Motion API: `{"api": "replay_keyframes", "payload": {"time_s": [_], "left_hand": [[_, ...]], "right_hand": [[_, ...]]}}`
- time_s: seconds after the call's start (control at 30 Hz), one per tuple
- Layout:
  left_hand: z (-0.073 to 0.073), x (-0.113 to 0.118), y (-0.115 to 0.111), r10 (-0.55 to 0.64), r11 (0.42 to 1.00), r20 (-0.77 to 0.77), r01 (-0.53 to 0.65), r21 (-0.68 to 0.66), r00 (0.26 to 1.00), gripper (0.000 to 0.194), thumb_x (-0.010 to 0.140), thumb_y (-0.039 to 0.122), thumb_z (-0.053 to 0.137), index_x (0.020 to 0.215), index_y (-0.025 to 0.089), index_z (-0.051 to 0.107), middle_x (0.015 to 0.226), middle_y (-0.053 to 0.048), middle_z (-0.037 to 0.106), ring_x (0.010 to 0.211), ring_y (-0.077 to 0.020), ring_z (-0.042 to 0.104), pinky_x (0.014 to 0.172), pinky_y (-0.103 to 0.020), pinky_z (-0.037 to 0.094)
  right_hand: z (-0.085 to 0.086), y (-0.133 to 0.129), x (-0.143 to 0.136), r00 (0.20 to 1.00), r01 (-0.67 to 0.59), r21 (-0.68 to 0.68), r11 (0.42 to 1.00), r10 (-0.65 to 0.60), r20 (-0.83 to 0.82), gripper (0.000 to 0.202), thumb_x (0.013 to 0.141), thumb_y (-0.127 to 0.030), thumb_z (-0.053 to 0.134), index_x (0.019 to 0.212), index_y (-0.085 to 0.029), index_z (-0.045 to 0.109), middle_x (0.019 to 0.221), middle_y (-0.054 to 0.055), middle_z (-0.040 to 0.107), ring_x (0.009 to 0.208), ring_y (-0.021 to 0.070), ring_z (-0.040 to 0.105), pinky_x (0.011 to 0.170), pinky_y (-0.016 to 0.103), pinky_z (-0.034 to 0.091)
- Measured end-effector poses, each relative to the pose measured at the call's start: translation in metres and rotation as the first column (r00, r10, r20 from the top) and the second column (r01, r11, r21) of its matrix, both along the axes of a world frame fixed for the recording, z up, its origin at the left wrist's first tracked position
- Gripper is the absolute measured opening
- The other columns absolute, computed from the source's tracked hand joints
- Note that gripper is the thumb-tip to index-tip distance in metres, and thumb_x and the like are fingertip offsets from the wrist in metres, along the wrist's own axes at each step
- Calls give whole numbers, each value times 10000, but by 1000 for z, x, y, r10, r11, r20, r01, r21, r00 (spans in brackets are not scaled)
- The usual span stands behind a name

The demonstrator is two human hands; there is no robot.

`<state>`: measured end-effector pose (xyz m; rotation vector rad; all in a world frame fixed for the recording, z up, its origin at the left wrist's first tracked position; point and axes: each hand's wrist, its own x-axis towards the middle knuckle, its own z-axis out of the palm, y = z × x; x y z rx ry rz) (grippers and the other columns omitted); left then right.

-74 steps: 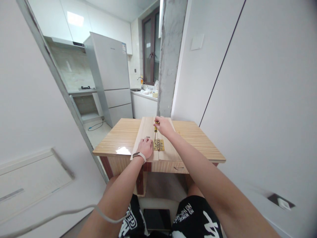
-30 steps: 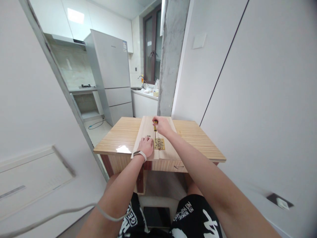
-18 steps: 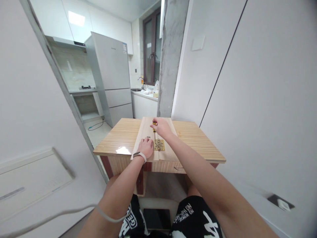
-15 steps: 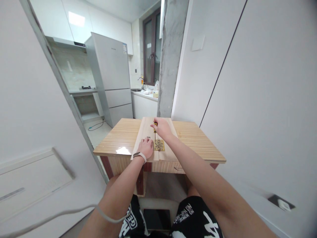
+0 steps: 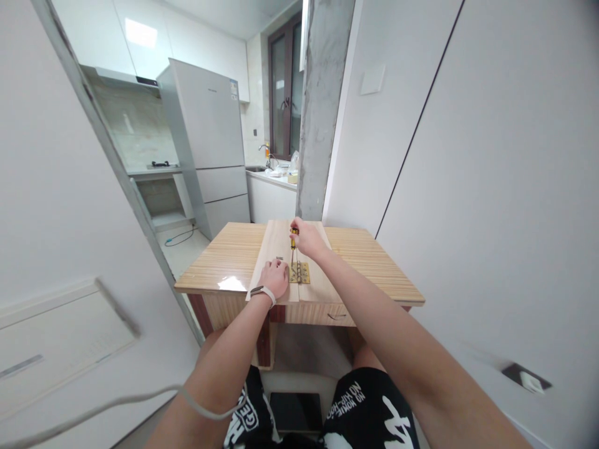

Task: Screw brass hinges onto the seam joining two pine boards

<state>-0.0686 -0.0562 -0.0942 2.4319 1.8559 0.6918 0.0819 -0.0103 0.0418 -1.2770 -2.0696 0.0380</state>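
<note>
The right hand (image 5: 306, 237) is closed around the handle of a screwdriver (image 5: 293, 244), a yellow-and-black tool held nearly upright, its thin shaft pointing down to a brass hinge (image 5: 299, 272). The left hand (image 5: 274, 277) lies on the board just beside the hinge's left edge, fingers curled loosely and pressed against the wood; whether a fingertip touches the brass itself cannot be told. A pale band (image 5: 262, 292) circles the left wrist.

In the head view, the one camera here, the hinge sits flat across the seam between two light wooden boards (image 5: 281, 249) that lie side by side lengthwise on a small wooden table (image 5: 374, 265) with a striped grain. A small dark item, perhaps a screw (image 5: 279, 258), rests on the left board a little beyond the left hand. Both forearms stretch forward from the bottom of the picture, and the person's knees in black shorts with white lettering (image 5: 355, 405) show below the table's near edge. A pale cable (image 5: 116, 402) runs across the left forearm.

Beyond the table stands a rough concrete pillar (image 5: 321, 106). To the left, a doorway opens on a kitchen with a tall grey refrigerator (image 5: 210, 143), white cabinets and a counter with a tap.
</note>
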Motion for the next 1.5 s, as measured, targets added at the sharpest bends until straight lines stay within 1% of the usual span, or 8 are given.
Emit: {"api": "replay_keyframes", "payload": {"time_s": [0.3,0.53,0.7,0.83,0.97,1.07,1.23,1.5], "left_hand": [[2,0,0,-4,1000,-8,4,-9,1000,318,992,239,427,1234,249,634,1277,-122,574,1154,-285,476,1020,-441,398],[-1,0,2,-9,1000,-7,9,19,1000,309,991,240,434,1227,253,633,1252,-115,578,1128,-281,479,1002,-428,407],[-3,-1,2,-14,1000,3,14,17,1000,305,994,249,431,1225,260,629,1261,-113,572,1128,-280,472,989,-422,408],[-3,-1,3,-17,1000,5,17,22,1000,310,993,246,429,1233,263,625,1264,-108,570,1118,-280,470,977,-416,409],[-5,-1,4,-18,999,-3,18,40,1000,299,991,249,434,1213,256,634,1238,-105,579,1106,-280,477,971,-416,414],[-5,-1,4,-11,999,-6,12,46,1000,288,988,249,444,1200,250,638,1245,-110,574,1118,-280,482,978,-418,414],[-4,-1,4,-12,999,-5,13,38,1000,295,985,237,450,1215,245,634,1268,-119,570,1145,-284,480,995,-432,410],[-5,0,3,-15,999,0,15,39,1000,306,988,243,436,1222,251,631,1268,-116,577,1134,-288,478,978,-430,418]], "right_hand": [[2,-10,0,998,49,87,995,-53,42,129,894,-285,727,971,-227,642,942,37,685,871,188,593,778,277,392],[-2,-10,-3,998,49,112,993,-54,41,83,908,-177,660,969,-218,622,936,42,684,856,187,592,770,285,389],[-3,-6,-4,1000,-26,25,999,26,3,274,884,-54,597,1098,-226,587,953,21,696,856,162,618,757,259,406],[-1,-6,-5,1000,-23,-17,1000,23,-16,281,887,-96,643,1128,-225,578,952,27,701,852,165,627,763,260,416],[2,-11,-7,999,-14,17,1000,14,29,152,907,-197,685,1039,-233,618,916,21,686,836,176,612,774,274,415],[1,-15,-9,999,25,67,997,-27,35,134,925,-245,685,1043,-225,627,1006,49,668,907,188,601,819,286,417],[-3,-18,-12,996,86,79,993,-88,21,161,944,-162,618,1097,-209,628,1071,87,649,965,209,590,871,311,416],[2,-18,-12,999,-43,32,999,43,25,241,904,-70,605,1083,-227,640,1051,48,712,926,188,629,814,286,422]]}}
